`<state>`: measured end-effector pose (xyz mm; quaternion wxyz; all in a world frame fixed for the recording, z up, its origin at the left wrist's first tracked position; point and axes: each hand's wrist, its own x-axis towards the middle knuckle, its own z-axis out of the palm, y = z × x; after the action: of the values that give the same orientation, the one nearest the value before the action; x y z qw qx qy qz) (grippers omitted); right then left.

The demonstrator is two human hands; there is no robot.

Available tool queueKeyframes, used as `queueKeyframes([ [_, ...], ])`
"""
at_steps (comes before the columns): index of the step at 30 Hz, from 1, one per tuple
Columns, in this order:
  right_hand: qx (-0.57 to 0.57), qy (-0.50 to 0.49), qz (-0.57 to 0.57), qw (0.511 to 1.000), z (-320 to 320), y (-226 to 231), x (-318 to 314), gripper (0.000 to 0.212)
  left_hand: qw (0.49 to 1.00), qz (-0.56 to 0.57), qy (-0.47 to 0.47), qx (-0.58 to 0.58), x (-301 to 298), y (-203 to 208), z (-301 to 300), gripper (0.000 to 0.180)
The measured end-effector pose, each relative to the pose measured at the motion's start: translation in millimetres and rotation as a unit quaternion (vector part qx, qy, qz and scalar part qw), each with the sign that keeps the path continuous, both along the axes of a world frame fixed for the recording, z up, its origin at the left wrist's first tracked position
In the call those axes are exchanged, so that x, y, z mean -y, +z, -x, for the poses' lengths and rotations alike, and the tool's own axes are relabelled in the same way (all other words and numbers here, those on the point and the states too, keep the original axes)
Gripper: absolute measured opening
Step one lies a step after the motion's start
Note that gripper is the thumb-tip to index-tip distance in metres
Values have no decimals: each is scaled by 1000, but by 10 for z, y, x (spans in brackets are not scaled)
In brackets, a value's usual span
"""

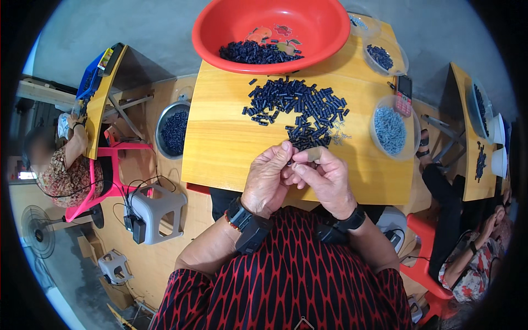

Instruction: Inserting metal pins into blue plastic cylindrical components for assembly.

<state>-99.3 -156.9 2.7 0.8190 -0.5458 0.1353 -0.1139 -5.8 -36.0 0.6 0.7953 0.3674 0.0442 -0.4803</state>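
Black and mostly hidden, a small piece [290,162] sits pinched in my left hand [268,179]; my right hand [325,175] bunches its fingertips beside it, their grip too hidden to tell. Just beyond, dark tubes [294,102] heap on the yellow table [220,137] before a red basin [214,27]; leftward stands a grey stool [165,206]

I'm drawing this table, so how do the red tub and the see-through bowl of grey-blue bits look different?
The red tub is much bigger than the see-through bowl. The tub is solid red with fruit pictures inside, while the bowl is clear. The tub holds dark bits; the bowl holds grey-blue bits. Both are rounded and hold lots of small pieces.
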Motion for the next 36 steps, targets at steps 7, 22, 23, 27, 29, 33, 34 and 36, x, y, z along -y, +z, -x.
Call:
queueKeyframes([
  [7,18,-19,38,999,70,38,34,10,1000,-10,21,-20,65,-8,35,29],
  [22,48,-53,33,997,-27,8,93,9,997,-24,68,-17,166,79,128,29],
  [23,52,-54,42,996,-29,-12,99,9,997,-23,68,-17,167,71,129,29],
  [27,64,-60,64,994,-33,-37,99,7,997,-29,77,5,159,42,151,30],
  [29,67,-60,70,993,-27,-67,82,8,996,-31,82,12,160,50,168,30],
  [33,89,-34,106,990,-7,2,54,10,991,-56,114,39,165,76,183,32],
  [34,89,-34,106,990,-5,-18,64,10,989,-65,124,41,164,80,184,33],
  [36,95,-35,220,970,-4,-68,94,13,989,-60,127,40,160,61,179,32],
])
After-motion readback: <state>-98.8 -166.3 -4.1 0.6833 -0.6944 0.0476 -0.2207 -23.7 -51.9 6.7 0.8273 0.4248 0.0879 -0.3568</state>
